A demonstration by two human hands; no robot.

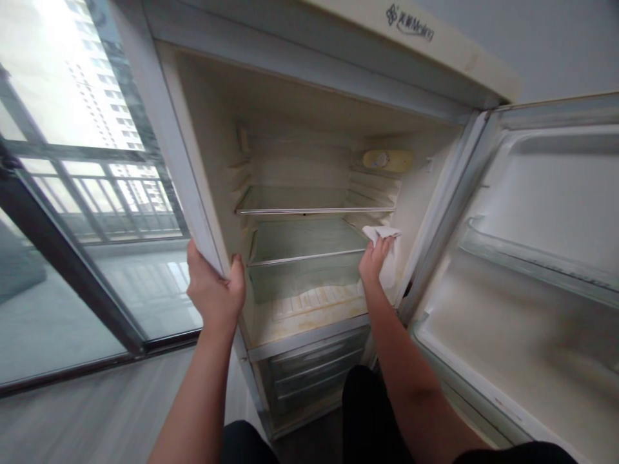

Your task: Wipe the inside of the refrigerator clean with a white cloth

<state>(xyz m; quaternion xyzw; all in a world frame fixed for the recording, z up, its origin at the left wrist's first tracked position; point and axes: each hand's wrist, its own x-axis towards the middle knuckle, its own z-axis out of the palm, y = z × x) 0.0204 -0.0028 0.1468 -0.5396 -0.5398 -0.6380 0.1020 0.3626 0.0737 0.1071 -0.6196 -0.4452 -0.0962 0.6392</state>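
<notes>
An old white fridge (309, 84) stands open in front of me, with two glass shelves (309, 209) inside and nothing on them. My left hand (215, 290) is closed around the fridge's left side edge, thumb inside the cabinet. My right hand (374, 258) reaches into the compartment and grips a white cloth (387, 241), pressed against the inner right wall beside the lower shelf. A yellowed thermostat dial (384, 160) sits high on the right wall.
The fridge door (532, 258) hangs open to the right, its racks bare. The stained floor of the compartment (309, 309) lies above a lower drawer section (314, 367). A large glass balcony door (87, 193) is on the left. My dark-clothed knees are at the bottom.
</notes>
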